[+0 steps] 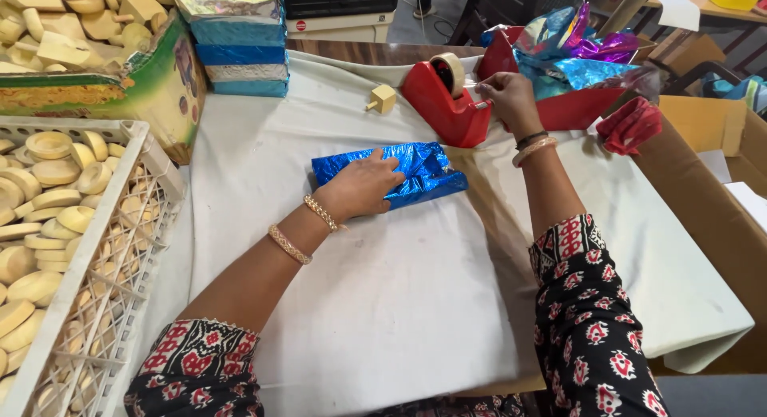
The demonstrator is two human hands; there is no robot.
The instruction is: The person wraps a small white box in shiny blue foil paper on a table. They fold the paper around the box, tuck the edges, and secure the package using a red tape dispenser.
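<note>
A white plastic crate [136,225] of round wooden discs [48,177] stands at the left edge; behind it a printed cardboard box [152,81] holds wooden blocks [72,21]; a stack of blue foil-wrapped parcels [240,41] rises beside that box; a small wooden block [383,98] lies alone on the white cloth [383,305]; crumpled coloured foil sheets [575,53] fill a red tray [575,109]; a red cloth [629,123] lies just right of the tray.

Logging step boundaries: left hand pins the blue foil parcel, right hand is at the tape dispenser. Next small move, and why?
Probably tear off a strip and bring it to the parcel. The right hand pinches at the blade end of the red tape dispenser, while the left hand presses down the folded blue foil parcel, whose flap looks unsealed.
</note>
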